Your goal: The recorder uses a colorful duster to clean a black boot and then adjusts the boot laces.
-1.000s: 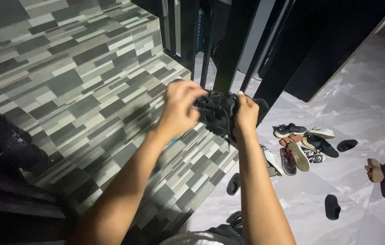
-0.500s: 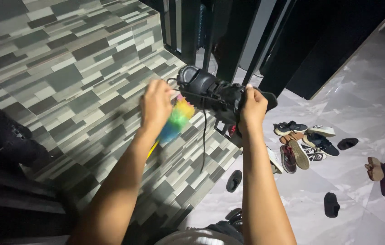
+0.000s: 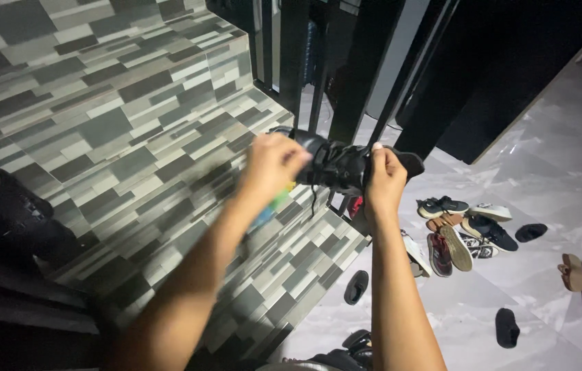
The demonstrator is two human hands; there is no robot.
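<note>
The black lace-up cloth shoe (image 3: 335,165) now sits lower than before, and less of the rainbow brush (image 3: 274,205) shows. The right hand (image 3: 385,180) grips the shoe's heel; the left hand (image 3: 271,165) rubs its toe, fingers closed on the brush. Grey tiled steps (image 3: 133,117) lie left of the shoe, open white floor (image 3: 545,172) right.

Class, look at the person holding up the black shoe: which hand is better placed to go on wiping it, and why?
Left hand: it probably holds the colourful cloth against the black shoe. The right hand grips the shoe steady.

Home entryway — tiled stairs (image 3: 133,103), scattered shoes (image 3: 466,230).
</note>
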